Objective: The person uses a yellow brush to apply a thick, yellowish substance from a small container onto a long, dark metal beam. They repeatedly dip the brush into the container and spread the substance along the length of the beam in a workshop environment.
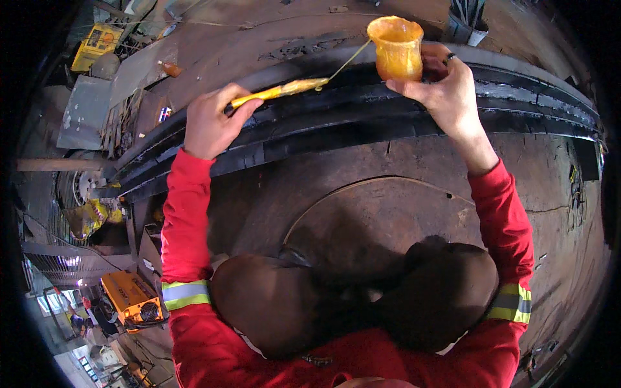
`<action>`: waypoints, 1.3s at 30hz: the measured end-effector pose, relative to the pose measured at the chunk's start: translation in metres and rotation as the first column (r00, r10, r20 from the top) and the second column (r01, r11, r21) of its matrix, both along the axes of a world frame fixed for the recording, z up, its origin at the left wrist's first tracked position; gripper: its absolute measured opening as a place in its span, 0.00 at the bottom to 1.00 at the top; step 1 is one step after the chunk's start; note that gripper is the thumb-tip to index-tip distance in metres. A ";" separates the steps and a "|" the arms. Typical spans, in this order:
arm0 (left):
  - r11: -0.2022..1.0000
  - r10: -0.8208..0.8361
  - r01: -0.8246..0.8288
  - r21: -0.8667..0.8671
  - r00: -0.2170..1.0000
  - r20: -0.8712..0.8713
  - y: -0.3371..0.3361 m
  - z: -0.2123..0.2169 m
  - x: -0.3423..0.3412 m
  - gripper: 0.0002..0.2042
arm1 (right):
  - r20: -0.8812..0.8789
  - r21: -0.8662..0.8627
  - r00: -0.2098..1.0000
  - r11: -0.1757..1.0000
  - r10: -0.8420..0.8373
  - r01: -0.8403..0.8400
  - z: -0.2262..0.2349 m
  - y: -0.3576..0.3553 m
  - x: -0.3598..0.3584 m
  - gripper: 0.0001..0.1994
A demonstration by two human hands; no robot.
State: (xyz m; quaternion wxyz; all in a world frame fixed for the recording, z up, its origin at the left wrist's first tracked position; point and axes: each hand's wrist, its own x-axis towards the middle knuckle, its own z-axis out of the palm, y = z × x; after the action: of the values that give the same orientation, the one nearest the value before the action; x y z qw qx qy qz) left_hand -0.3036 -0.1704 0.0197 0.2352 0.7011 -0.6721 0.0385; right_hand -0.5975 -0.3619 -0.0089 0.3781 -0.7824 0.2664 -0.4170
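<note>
My left hand (212,123) is closed around the yellow handle of a paintbrush (279,92), its tip pointing right. Yellow coats the bristles, and a thin yellowish strand runs from the tip up to the rim of a cup. That cup (398,59) is smeared with yellow-orange paint and sits in my right hand (447,92), thumb in front and fingers partly hidden behind it. Both hands are raised over long dark metal beams (294,132) lying across in front of me. The cup's inside shows only near its rim.
A hose (362,183) curves over the brown floor between my knees and the beams. Orange machine (131,299) stands at lower left, a yellow one (97,47) at upper left by grey metal sheets (84,119). A bucket (464,29) holding rods stands beyond the beams.
</note>
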 end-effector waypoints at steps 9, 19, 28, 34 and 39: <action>0.962 -0.205 0.098 -0.256 0.878 -0.433 -0.022 0.015 -0.015 0.08 | -0.124 0.082 0.992 0.996 -0.021 0.031 -0.013 -0.019 0.007 0.28; 0.971 0.004 -0.119 -0.209 0.877 -0.480 0.014 0.028 0.016 0.08 | -0.040 0.124 0.998 0.991 -0.040 0.044 -0.031 0.000 -0.027 0.27; 0.986 0.166 -0.167 0.003 0.978 -0.124 0.026 -0.037 0.023 0.10 | 0.039 0.231 0.994 0.969 -0.102 0.090 -0.019 0.015 -0.053 0.28; 0.953 0.295 -0.293 -0.081 0.955 0.016 0.041 -0.035 0.029 0.10 | 0.049 0.228 0.986 0.963 -0.160 0.145 0.005 0.013 -0.082 0.28; 0.982 0.177 -0.181 -0.057 0.982 -0.058 0.048 -0.007 0.018 0.08 | 0.072 0.218 0.968 0.951 -0.241 0.221 0.003 -0.004 -0.121 0.26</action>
State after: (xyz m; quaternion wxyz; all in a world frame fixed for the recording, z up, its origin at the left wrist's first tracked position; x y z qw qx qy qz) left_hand -0.2856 -0.1223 0.0130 0.2702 0.7518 -0.5983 0.0617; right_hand -0.7186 -0.3660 -0.0057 0.4191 -0.6806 0.3794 -0.4661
